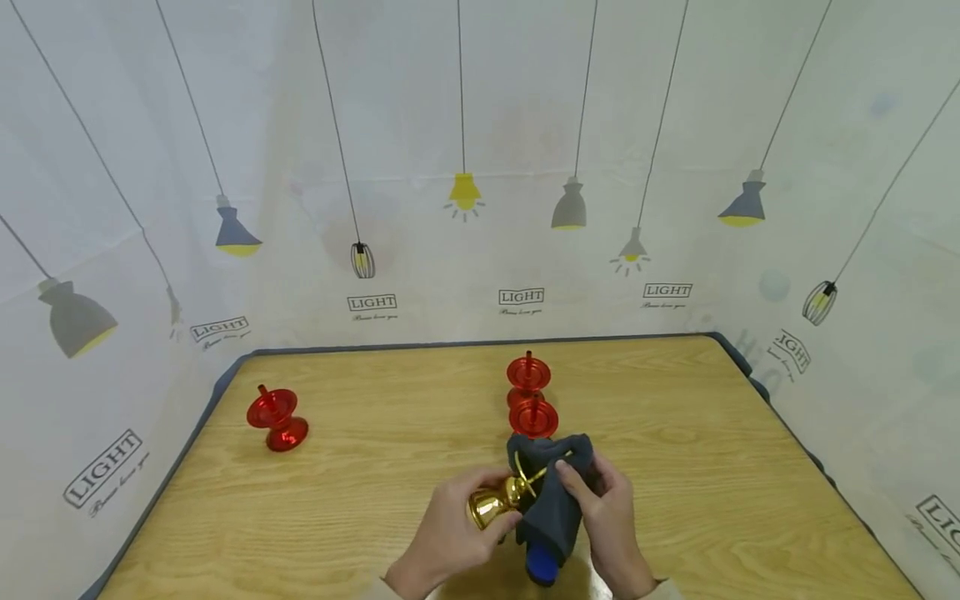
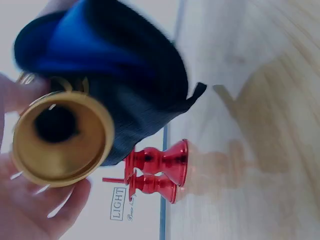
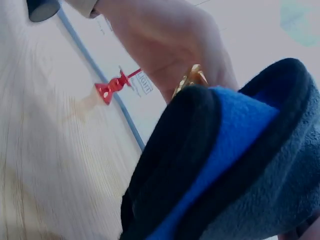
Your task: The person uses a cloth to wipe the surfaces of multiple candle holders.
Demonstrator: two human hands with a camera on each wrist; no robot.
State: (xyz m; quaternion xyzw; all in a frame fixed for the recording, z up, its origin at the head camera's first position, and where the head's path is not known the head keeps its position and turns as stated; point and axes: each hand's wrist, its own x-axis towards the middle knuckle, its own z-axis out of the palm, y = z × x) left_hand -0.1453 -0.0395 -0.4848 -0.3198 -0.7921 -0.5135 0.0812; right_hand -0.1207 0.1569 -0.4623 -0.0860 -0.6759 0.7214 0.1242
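The glossy gold, metallic-looking candle holder is above the wood-grain surface, its flared base gripped by the left hand; the right hand pinches a soft dark-grey-and-blue cloth at its other end. Probably light, stiff, slippery: hold base or stem.

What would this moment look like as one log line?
left hand: holds gold candle holder | right hand: grips dark cloth | table: three red candle holders

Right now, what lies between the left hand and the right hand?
In the head view: the gold piece, held by the left hand, then the dark cloth, held by the right hand.
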